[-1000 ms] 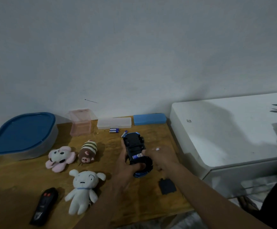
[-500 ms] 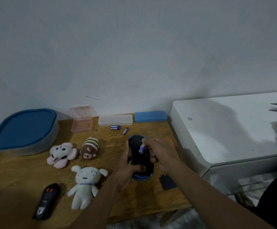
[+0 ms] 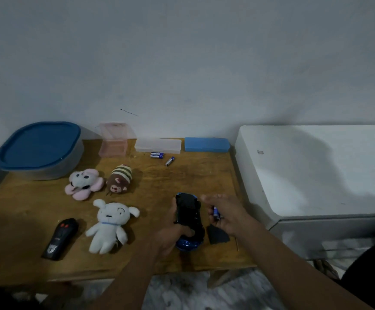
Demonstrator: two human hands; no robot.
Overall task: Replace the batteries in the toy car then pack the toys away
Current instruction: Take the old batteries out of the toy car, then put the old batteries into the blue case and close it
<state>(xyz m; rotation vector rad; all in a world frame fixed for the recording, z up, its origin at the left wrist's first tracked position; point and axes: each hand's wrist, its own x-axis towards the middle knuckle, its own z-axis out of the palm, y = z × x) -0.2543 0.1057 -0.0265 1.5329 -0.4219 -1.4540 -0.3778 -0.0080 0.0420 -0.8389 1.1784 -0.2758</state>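
The toy car (image 3: 188, 217) lies belly-up near the front right of the wooden table (image 3: 182, 175), its long axis running away from the person toward the wall, one blue end nearest them; I cannot tell front from rear. The left hand (image 3: 171, 233) comes in from below and grips the car's near left side, fingers curled round the body. The right hand (image 3: 229, 213) hovers just beside the car's right flank, fingertips pinching a small blue battery (image 3: 215, 213) above the black cover (image 3: 218, 234) lying on the table.
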